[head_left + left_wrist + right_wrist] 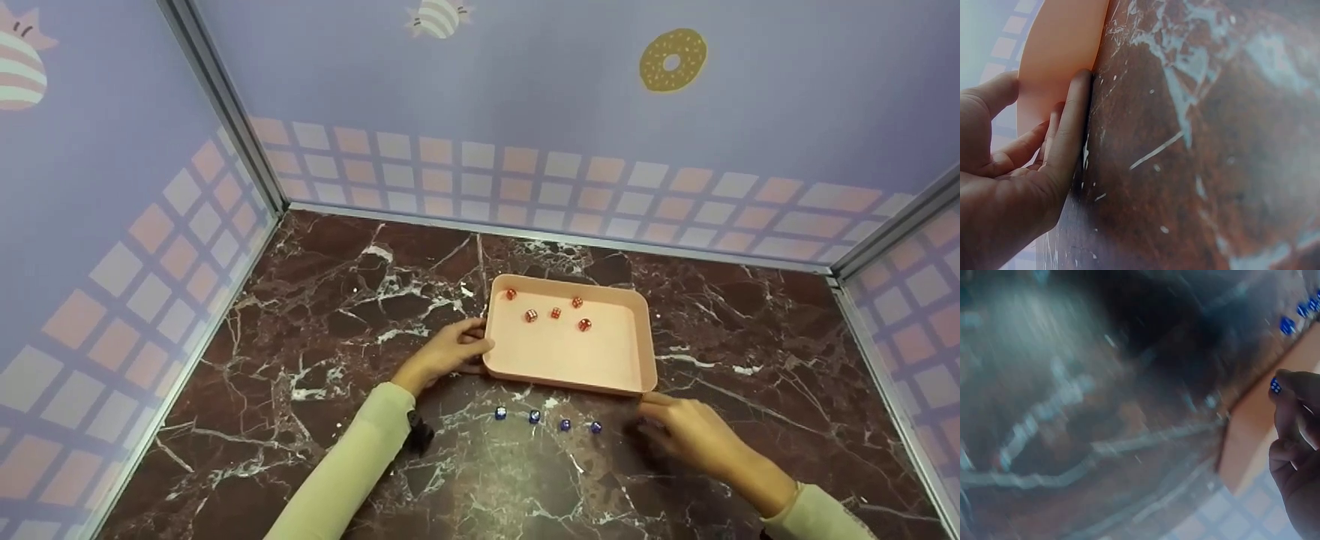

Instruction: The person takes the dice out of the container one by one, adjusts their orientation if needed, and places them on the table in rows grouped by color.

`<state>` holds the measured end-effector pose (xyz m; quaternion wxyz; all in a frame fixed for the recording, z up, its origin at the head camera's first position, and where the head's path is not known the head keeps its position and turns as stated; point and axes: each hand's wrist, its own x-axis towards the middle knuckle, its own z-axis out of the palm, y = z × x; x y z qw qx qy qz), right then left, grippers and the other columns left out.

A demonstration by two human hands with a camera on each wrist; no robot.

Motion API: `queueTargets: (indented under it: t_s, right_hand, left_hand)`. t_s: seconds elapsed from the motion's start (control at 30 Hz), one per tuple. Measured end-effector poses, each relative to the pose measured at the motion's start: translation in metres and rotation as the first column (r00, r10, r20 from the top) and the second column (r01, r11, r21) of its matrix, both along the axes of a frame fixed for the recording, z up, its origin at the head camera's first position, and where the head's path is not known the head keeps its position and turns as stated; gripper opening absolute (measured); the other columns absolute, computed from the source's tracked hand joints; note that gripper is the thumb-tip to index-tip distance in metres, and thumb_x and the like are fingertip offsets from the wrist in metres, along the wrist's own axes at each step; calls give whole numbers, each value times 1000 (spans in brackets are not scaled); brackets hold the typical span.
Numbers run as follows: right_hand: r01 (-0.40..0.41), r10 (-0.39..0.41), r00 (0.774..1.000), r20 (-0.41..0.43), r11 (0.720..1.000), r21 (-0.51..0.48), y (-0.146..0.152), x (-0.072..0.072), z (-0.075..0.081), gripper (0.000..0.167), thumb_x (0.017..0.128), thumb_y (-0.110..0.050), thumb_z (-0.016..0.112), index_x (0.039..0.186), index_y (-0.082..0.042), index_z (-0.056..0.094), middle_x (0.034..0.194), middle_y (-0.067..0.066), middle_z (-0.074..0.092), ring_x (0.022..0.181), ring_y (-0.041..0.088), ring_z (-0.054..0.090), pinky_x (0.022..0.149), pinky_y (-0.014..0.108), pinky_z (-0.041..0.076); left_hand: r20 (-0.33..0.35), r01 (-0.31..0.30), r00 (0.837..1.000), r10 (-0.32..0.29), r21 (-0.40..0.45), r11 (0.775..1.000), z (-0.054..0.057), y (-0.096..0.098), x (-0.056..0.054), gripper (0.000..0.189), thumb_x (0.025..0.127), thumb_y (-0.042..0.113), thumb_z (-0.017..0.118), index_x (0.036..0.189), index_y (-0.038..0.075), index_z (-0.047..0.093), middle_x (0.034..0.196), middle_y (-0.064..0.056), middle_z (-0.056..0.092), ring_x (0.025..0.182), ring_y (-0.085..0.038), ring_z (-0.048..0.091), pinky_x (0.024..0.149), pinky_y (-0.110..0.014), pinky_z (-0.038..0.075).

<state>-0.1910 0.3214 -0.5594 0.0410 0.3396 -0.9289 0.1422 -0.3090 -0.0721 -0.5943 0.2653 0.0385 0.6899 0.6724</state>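
Peach tray (pixel 566 360), head view: we count five red dice (pixel 584 325) inside and four blue dice (pixel 535 416) in a row on the table (pixel 480 480) outside; reds, we judge, done, blues left. Left wrist view: left hand (pixel 1022 188), thumb and fingers gripping the tray's wall. Right wrist view: right hand (pixel 1306 486), fingertips pinching one blue die (pixel 1275 386) just beside the tray.

You have room above the near half of the shallow, peach-coloured rectangular tray (pixel 570 356); five glossy red dice (pixel 556 313) take up its far half. Four shiny blue dice (pixel 535 416) on the dark red marbled counter (pixel 315 330) bar a low path leftward from your right hand (pixel 694 433).
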Motion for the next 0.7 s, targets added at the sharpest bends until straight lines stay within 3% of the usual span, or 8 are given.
queueTargets:
  t_s: [0.3,0.47,0.7]
  right_hand:
    - [-8,4,996,-90,999,-35,-3,8,-23,22,81,2,84,94,-14,76,90,-7,65,62,11,62,46,30,55]
    - [-24,23,997,-73,1000,-20,-3,6,-21,21,83,0,83,97,-13,76,91,-7,62,60,9,57,44,30,52]
    - [5,-6,1000,-11,999,-54,0,3,-12,32,80,-7,89,109,-18,78,106,-4,73,68,12,66,51,34,58]
  left_hand:
    - [-9,7,1000,-7,-15,1000,0,1,-4,60,104,12,67,157,-3,43,134,-23,54,113,-30,62,90,-44,68]
    - [-10,-2,1000,2,-15,1000,-2,0,-3,59,104,10,67,156,-5,44,133,-23,55,113,-30,63,90,-44,68]
    - [-5,-4,1000,4,-4,1000,-2,1,-1,60,104,11,69,156,-5,44,133,-24,55,113,-30,63,90,-44,68]
